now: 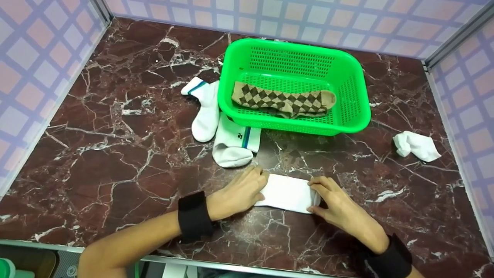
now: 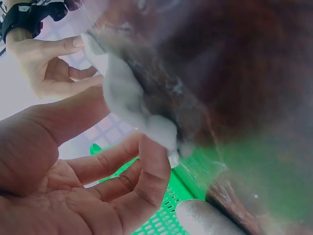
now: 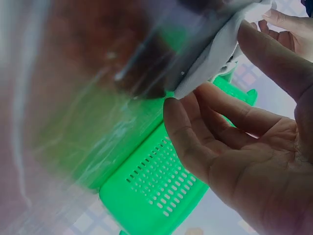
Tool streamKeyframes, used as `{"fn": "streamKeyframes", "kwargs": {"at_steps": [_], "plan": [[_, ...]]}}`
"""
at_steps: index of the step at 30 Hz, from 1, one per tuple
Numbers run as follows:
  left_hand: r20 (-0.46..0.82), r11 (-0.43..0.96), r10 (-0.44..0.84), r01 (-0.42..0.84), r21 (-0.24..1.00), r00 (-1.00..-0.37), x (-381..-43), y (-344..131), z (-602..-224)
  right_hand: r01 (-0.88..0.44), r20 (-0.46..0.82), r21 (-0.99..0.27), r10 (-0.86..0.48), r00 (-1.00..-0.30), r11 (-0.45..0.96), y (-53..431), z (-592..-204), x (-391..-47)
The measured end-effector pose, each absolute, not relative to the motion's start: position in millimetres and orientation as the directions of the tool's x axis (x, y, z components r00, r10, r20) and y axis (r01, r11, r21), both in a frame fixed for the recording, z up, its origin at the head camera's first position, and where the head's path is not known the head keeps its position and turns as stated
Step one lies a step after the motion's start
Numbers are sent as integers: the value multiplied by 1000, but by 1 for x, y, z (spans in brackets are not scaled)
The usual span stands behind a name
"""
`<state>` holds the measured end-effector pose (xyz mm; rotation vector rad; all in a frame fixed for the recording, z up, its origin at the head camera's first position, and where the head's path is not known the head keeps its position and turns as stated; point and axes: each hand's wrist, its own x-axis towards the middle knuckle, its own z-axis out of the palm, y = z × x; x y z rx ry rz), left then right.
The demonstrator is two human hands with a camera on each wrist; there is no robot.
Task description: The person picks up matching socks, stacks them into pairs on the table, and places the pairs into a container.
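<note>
Checkered panels [image 1: 293,19] in pale blue and pink close off the back and sides of a dark red, white-veined table [image 1: 108,166], and we look down on it from above the arms. The relation that matters most here is between two hands and one flat white sock [image 1: 287,193]: it lies on the table directly between them, near the front edge, its long axis running from left to right, its right end slightly closer to us. The left hand [image 1: 240,194] covers the left end and the right hand [image 1: 341,208] is at the right end. Both touch it, so we call neither one nearer.

Against the fingers, the sock sits across the gap of each grip. On both sides we see the thumb at the near corner and the curled fingers at the far corner, set apart from each other with the sock's end held between them. The wrist views show fingertips against the cloth's edge, though the left hand hides much of its end from above.

Beyond the hands stands a green basket [image 1: 364,104] with a brown argyle sock [image 1: 285,100] inside. At its left side lies a striped white sock [image 1: 206,119]; a folded white sock [image 1: 233,154] lies by its front left corner. Well off to the right we find a crumpled white sock [image 1: 418,146].
</note>
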<state>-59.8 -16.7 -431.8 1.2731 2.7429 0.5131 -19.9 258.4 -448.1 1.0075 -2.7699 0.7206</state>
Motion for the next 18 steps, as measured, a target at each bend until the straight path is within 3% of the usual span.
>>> {"fn": "streamKeyframes", "kwargs": {"at_steps": [5,10,14,18], "plan": [[100,584,759,741,330,-643,-58,-18,-431,-642,245,-403,-599,-762,652,263,-446,-20],[95,586,757,737,338,-646,-58,-18,-430,-549,188,-514,-538,-821,659,282,-426,-28],[78,593,759,737,325,-646,-59,-16,-428,-396,202,-620,-351,-915,677,326,-395,-43],[43,607,758,728,318,-651,-58,-15,-426,-197,237,-627,-56,-970,754,390,-373,-61]]}}
